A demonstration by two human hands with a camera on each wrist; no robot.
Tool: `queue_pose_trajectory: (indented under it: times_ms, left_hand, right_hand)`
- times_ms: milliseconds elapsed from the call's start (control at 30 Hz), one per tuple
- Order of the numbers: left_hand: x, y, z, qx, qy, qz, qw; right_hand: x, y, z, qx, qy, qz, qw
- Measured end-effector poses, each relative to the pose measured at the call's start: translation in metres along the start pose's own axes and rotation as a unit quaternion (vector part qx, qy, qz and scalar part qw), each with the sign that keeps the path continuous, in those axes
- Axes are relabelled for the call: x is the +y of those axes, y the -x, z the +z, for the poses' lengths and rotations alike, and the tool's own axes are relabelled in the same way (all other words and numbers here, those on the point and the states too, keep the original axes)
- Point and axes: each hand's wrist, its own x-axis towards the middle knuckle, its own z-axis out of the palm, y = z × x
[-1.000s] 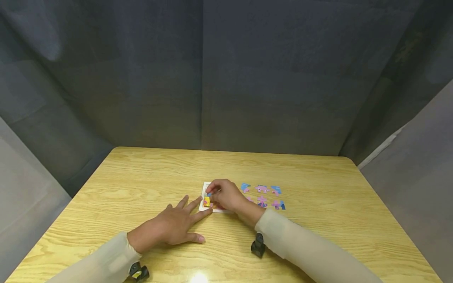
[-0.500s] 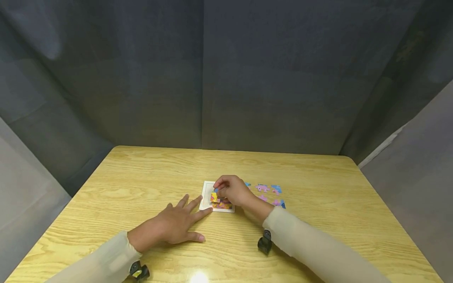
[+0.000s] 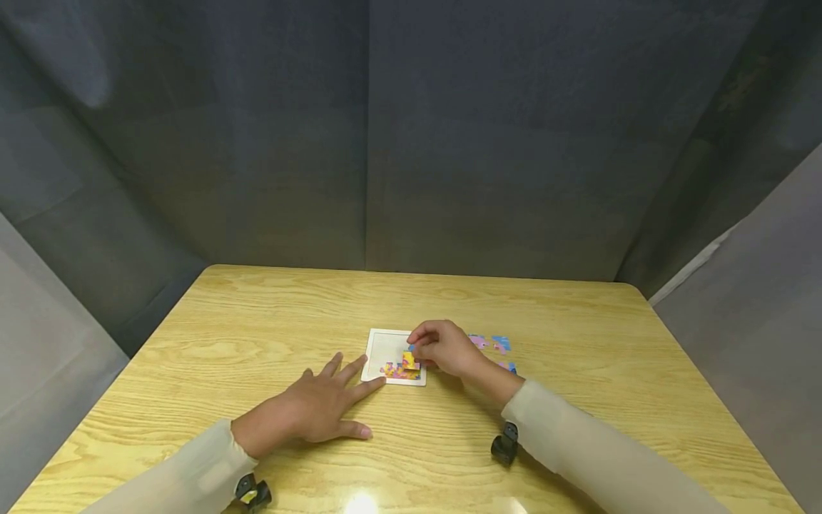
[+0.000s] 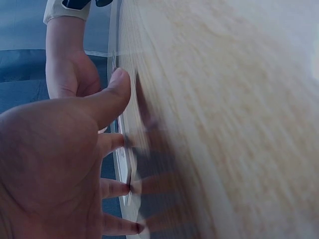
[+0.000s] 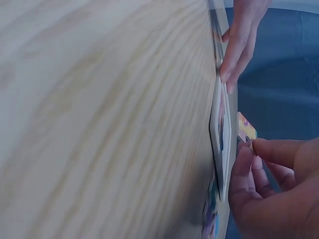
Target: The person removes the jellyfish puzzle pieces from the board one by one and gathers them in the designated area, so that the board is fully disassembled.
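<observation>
A yellow, pink and blue puzzle piece is pinched between the thumb and fingers of my right hand, held over the right side of a white puzzle tray. In the right wrist view the puzzle piece stands tilted, clear of the tray. Fitted pieces in yellow, pink and purple line the tray's near edge. My left hand is spread flat, with fingertips at the tray's lower left corner. The left wrist view shows the straight fingers reaching the tray's edge.
Loose pink and blue puzzle pieces lie on the wooden table to the right of the tray, some hidden behind my right hand. A dark curtain hangs beyond the table's far edge.
My right hand has moved rightward across the tray with the puzzle piece, from its left side to its right side, uncovering the tray's middle. The left hand has stayed in place.
</observation>
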Motion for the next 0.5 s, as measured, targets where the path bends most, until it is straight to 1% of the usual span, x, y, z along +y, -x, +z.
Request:
queue_pose_trajectory:
  times_ms: [233, 333, 500]
  left_hand:
    - [0.0, 0.001, 0.0, 0.003, 0.0, 0.002, 1.0]
    - [0.001, 0.001, -0.001, 0.003, 0.001, 0.003, 1.0]
    - [0.001, 0.001, -0.001, 0.004, 0.003, 0.002, 1.0]
  right_hand:
    - [0.005, 0.013, -0.009, -0.003, -0.005, 0.004, 1.0]
    - [0.008, 0.018, -0.013, 0.0, -0.021, 0.01, 0.9997]
    - [0.015, 0.026, -0.018, 0.0, -0.026, 0.017, 0.9995]
